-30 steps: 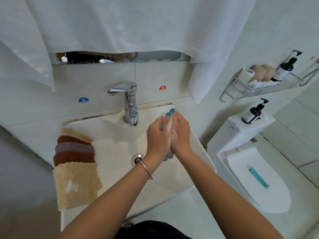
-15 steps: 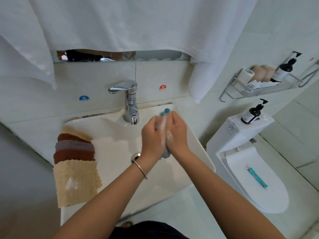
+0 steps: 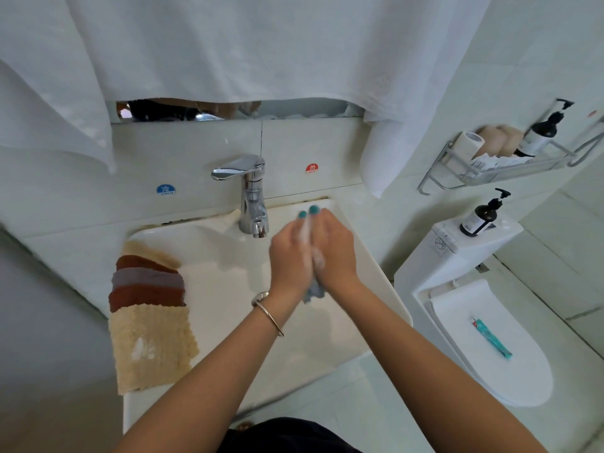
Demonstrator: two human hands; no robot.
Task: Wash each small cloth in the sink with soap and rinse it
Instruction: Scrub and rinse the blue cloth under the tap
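Note:
A small grey-blue cloth (image 3: 314, 290) is squeezed between my two palms over the white sink (image 3: 225, 269), only its lower corner poking out below the wrists. White soap lather shows between the palms. My left hand (image 3: 289, 256) and my right hand (image 3: 335, 250) press flat against each other with the cloth between them, fingers pointing towards the wall, just right of the chrome tap (image 3: 250, 194). No water runs from the spout. Several small cloths (image 3: 147, 282), beige, brown and grey, lie overlapped on the sink's left rim.
A dark pump bottle (image 3: 482, 215) stands on the toilet tank at right, and a teal tube (image 3: 492, 338) lies on the toilet lid. A wire wall rack (image 3: 503, 168) holds rolls and another bottle. A white sheet (image 3: 228, 47) hangs above the tap.
My pressed hands have slid a little towards the tap and back, rubbing the cloth between the palms. The cloth pile has not moved.

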